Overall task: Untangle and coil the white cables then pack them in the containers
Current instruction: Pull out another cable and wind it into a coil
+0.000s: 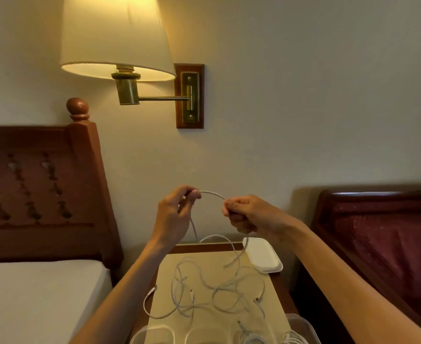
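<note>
Early days, I'd say. Left hand (pixel 173 211) and right hand (pixel 244 214) each have a pinching grip on one thin white cable (pixel 211 192), lifted above the bench (pixel 282 291). Loose white cable tangle (pixel 211 291) still sprawls there; clear plastic containers (pixel 301 328) hold a few coils.

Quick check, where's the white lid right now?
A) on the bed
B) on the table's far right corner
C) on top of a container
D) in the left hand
B: the white lid lies flat on the far right corner of the table, beyond the loose cables; both hands are on a cable held up above it.
</note>
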{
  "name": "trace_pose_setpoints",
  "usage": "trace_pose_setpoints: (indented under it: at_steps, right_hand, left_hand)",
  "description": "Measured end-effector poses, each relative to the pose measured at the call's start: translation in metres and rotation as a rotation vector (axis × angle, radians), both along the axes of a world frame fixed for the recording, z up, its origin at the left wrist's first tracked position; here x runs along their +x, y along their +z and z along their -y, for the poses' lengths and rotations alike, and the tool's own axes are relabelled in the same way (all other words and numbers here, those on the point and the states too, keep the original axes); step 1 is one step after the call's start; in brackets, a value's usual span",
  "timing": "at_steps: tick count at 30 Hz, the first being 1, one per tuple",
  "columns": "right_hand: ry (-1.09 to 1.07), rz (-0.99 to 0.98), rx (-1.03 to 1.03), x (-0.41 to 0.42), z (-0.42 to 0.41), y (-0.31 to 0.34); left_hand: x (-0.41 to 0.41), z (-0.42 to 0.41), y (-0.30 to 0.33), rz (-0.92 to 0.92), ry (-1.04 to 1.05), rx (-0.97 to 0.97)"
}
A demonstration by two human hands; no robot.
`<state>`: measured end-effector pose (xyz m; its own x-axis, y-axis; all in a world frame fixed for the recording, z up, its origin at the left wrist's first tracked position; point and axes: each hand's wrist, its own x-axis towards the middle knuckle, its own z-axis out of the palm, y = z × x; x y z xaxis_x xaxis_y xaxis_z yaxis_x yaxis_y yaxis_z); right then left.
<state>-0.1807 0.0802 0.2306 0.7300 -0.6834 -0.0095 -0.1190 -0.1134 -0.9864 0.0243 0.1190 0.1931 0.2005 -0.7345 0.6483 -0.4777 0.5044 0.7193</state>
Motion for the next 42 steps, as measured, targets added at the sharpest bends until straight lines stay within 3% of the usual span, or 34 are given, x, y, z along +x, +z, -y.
trace_pose_setpoints:
  at_steps: [5,10,22,26,29,31,37,39,42]
  right_hand:
    - [-0.052,0.327,0.207,-0.013,0.0,0.028]
    - [-0.092,0.485,0.307,-0.022,0.008,0.041]
    - [-0.242,0.474,0.144,-0.043,0.01,0.074]
    - [-0.262,0.541,0.173,-0.054,0.017,0.091]
    - [-0.265,0.515,0.097,-0.056,0.018,0.097]
    - [-0.307,0.41,-0.072,-0.052,0.017,0.099]
    - [-0.375,0.021,-0.582,-0.03,0.017,0.097]
    - [-0.373,-0.052,-0.645,-0.029,0.019,0.094]
    - [-0.328,-0.039,-0.58,-0.033,0.017,0.091]
  left_hand:
    - [-0.007,0.003,-0.018,0.15,-0.121,0.075]
    - [-0.012,0.0,-0.075,-0.023,-0.207,0.255]
    - [-0.013,-0.007,-0.067,-0.162,-0.266,0.305]
    - [-0.015,-0.003,-0.065,-0.022,-0.282,0.335]
    - [-0.028,0.0,-0.056,-0.037,-0.244,0.282]
    - [-0.04,0.002,-0.041,-0.031,-0.253,0.227]
    - [-0.068,0.011,0.03,0.367,-0.287,-0.132]
    - [-0.07,0.015,0.055,0.43,-0.256,-0.232]
    - [-0.068,0.019,0.079,0.467,-0.195,-0.384]
